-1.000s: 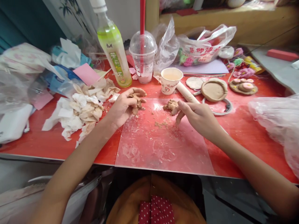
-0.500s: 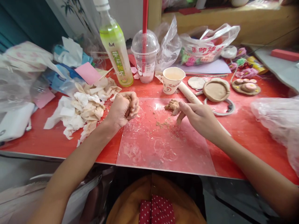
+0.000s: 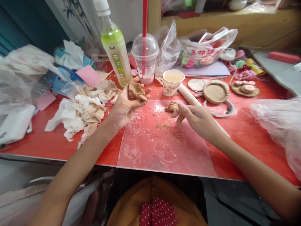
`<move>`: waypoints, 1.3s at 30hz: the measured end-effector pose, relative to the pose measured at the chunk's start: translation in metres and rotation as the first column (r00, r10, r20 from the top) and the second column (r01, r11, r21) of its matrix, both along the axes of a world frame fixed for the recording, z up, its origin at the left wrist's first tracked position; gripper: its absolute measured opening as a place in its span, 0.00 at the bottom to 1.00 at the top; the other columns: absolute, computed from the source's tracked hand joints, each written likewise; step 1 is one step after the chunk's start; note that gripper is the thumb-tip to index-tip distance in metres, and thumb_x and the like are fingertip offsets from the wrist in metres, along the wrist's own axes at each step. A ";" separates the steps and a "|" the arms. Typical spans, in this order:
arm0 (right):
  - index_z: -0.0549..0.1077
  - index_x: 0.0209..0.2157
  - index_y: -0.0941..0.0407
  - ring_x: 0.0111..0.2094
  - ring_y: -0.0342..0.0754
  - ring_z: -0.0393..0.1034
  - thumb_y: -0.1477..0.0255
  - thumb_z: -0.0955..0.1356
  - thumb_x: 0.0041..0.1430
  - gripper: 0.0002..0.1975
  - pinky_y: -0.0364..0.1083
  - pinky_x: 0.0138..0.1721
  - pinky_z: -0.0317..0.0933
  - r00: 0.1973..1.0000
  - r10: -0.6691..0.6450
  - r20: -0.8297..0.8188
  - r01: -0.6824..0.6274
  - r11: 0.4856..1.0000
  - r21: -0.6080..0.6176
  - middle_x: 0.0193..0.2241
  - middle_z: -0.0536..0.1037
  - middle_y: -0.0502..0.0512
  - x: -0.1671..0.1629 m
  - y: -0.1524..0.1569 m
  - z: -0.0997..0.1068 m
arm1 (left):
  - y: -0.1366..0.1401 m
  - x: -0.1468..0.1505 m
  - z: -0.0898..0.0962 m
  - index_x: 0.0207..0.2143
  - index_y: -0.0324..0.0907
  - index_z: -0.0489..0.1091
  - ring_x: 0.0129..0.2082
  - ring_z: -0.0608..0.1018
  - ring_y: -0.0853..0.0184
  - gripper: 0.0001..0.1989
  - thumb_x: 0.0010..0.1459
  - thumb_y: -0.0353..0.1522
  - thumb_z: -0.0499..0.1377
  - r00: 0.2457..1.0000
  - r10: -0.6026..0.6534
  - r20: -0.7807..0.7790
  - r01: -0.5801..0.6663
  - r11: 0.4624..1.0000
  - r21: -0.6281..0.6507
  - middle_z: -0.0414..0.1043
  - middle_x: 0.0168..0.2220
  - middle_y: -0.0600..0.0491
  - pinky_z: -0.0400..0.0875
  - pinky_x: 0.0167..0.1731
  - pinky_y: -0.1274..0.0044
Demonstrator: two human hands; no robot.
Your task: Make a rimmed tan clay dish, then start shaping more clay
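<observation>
My left hand [image 3: 125,105] is raised over the mat's far left corner, fingers curled loosely around a lump of brown clay [image 3: 136,91]. That clay is pressed into an uneven, hollowed shape. A second, crumbly clay lump [image 3: 172,106] lies on the clear plastic mat [image 3: 150,153]. At its right edge is my right hand [image 3: 197,119], thumb and fingers apart, fingertips beside or touching the lump; exact contact is hard to see. Clay crumbs [image 3: 163,126] are scattered in front of it. Under my right hand runs a pale rolling pin [image 3: 189,95], partly hidden.
A paper cup [image 3: 173,83], lidded plastic cup [image 3: 145,59] and green drink bottle [image 3: 116,53] stand behind the mat. Crumpled tissues [image 3: 87,110] lie left. A round clay dish [image 3: 215,91] and decorated clay piece [image 3: 245,88] sit right, near a plastic bag [image 3: 277,122].
My left hand has turned and opened from a tight fist, showing the clay in it. My right hand stays by the lump on the mat.
</observation>
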State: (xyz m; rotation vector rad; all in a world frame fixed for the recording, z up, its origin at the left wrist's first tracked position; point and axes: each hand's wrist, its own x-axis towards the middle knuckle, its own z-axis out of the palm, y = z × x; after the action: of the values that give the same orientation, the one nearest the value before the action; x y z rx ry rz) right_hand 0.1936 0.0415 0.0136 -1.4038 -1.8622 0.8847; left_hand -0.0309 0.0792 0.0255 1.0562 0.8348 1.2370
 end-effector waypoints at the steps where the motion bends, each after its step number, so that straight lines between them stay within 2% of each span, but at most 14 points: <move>1: 0.72 0.24 0.53 0.42 0.49 0.74 0.55 0.57 0.63 0.24 0.47 0.46 0.62 1.000 0.007 -0.003 -0.007 1.000 -0.003 0.23 0.78 0.51 0.000 0.000 0.000 | -0.001 0.001 0.000 0.47 0.43 0.62 0.49 0.74 0.67 0.30 0.39 0.16 0.59 1.000 0.011 -0.005 -0.011 1.000 -0.005 0.68 0.50 0.52 0.70 0.44 0.81; 3: 0.73 0.25 0.53 0.40 0.49 0.74 0.55 0.56 0.63 0.24 0.47 0.46 0.62 1.000 0.017 -0.004 -0.017 1.000 -0.004 0.24 0.78 0.51 0.001 0.001 -0.001 | -0.002 0.002 0.001 0.47 0.43 0.61 0.47 0.75 0.67 0.30 0.40 0.17 0.60 1.000 0.025 -0.008 -0.025 0.999 -0.021 0.69 0.49 0.52 0.71 0.43 0.81; 5: 0.73 0.26 0.52 0.38 0.48 0.74 0.55 0.56 0.63 0.23 0.47 0.45 0.62 1.000 0.013 0.000 -0.013 1.000 -0.005 0.24 0.79 0.51 0.001 0.001 -0.001 | -0.002 0.002 0.002 0.47 0.42 0.60 0.44 0.76 0.67 0.29 0.41 0.20 0.61 1.000 0.022 -0.017 -0.023 0.999 -0.034 0.70 0.42 0.54 0.72 0.41 0.79; 8: 0.73 0.25 0.52 0.38 0.48 0.74 0.54 0.56 0.63 0.24 0.47 0.44 0.62 1.000 0.005 0.001 -0.005 1.000 -0.010 0.24 0.78 0.51 0.001 0.001 -0.002 | -0.003 0.001 0.001 0.46 0.42 0.59 0.37 0.77 0.70 0.27 0.42 0.23 0.62 0.999 0.020 -0.039 -0.021 0.999 -0.036 0.68 0.32 0.59 0.74 0.39 0.75; 12: 0.73 0.26 0.52 0.41 0.49 0.74 0.54 0.57 0.63 0.23 0.47 0.46 0.62 1.000 0.009 -0.004 -0.009 1.000 -0.019 0.22 0.78 0.50 0.002 0.002 -0.003 | -0.003 0.001 -0.003 0.45 0.42 0.57 0.30 0.76 0.73 0.28 0.40 0.23 0.63 0.999 0.009 -0.040 -0.009 1.000 0.004 0.66 0.29 0.62 0.75 0.36 0.74; 17: 0.74 0.25 0.51 0.46 0.50 0.72 0.55 0.57 0.63 0.23 0.48 0.48 0.62 1.000 0.015 -0.004 -0.015 1.000 -0.003 0.24 0.78 0.52 0.001 0.002 -0.002 | -0.006 0.002 -0.006 0.38 0.39 0.62 0.25 0.77 0.70 0.15 0.45 0.28 0.60 0.986 -0.063 -0.154 0.068 0.997 0.031 0.69 0.27 0.58 0.76 0.27 0.76; 22: 0.74 0.26 0.52 0.44 0.51 0.73 0.55 0.57 0.63 0.23 0.49 0.46 0.63 1.000 0.022 0.004 -0.022 1.000 -0.010 0.24 0.78 0.52 0.001 0.001 -0.002 | -0.008 0.002 -0.011 0.29 0.38 0.66 0.21 0.77 0.69 0.07 0.44 0.26 0.53 0.971 -0.037 -0.236 0.033 0.999 -0.021 0.71 0.23 0.55 0.73 0.21 0.78; 26: 0.74 0.26 0.52 0.44 0.50 0.73 0.55 0.57 0.63 0.22 0.49 0.48 0.61 1.000 0.023 0.007 -0.023 1.000 0.006 0.24 0.79 0.51 0.001 0.001 -0.002 | -0.007 -0.001 -0.015 0.23 0.36 0.69 0.22 0.78 0.66 0.09 0.38 0.26 0.51 0.976 -0.112 -0.188 0.101 0.993 -0.067 0.74 0.23 0.51 0.73 0.20 0.78; 30: 0.74 0.28 0.51 0.41 0.50 0.74 0.55 0.57 0.64 0.22 0.49 0.49 0.60 0.999 0.029 0.015 -0.029 1.000 -0.002 0.24 0.78 0.51 0.001 0.000 -0.002 | -0.005 -0.002 -0.012 0.23 0.36 0.70 0.25 0.79 0.66 0.10 0.37 0.25 0.51 0.983 -0.138 -0.119 0.122 0.984 -0.133 0.74 0.26 0.51 0.71 0.18 0.81; 32: 0.74 0.27 0.51 0.41 0.50 0.74 0.55 0.57 0.63 0.23 0.49 0.49 0.61 1.000 0.027 0.015 -0.027 1.000 0.002 0.25 0.79 0.51 0.001 0.000 -0.002 | -0.004 -0.003 -0.009 0.25 0.36 0.70 0.25 0.78 0.67 0.09 0.39 0.25 0.52 0.984 -0.163 -0.068 0.147 0.968 -0.201 0.75 0.29 0.51 0.69 0.15 0.82; 35: 0.74 0.26 0.52 0.42 0.50 0.74 0.54 0.57 0.63 0.23 0.49 0.46 0.63 1.000 0.024 0.018 -0.024 1.000 0.001 0.25 0.79 0.51 0.002 0.001 -0.002 | -0.002 -0.005 -0.006 0.30 0.38 0.70 0.18 0.72 0.73 0.11 0.42 0.27 0.54 0.976 -0.213 0.035 0.214 0.935 -0.284 0.74 0.32 0.52 0.63 0.10 0.82; 39: 0.74 0.27 0.52 0.39 0.50 0.75 0.53 0.56 0.63 0.24 0.48 0.43 0.64 0.999 0.022 0.031 -0.022 1.000 -0.002 0.23 0.78 0.51 0.002 0.001 -0.002 | -0.002 -0.005 -0.003 0.35 0.38 0.69 0.15 0.66 0.77 0.12 0.45 0.30 0.55 0.973 -0.225 0.046 0.229 0.929 -0.291 0.71 0.31 0.53 0.53 0.06 0.84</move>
State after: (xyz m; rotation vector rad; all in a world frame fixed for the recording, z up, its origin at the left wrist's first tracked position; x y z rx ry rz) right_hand 0.1955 0.0422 0.0113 -1.4076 -1.9040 0.8800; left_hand -0.0360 0.0774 0.0226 0.8739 0.8322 0.8907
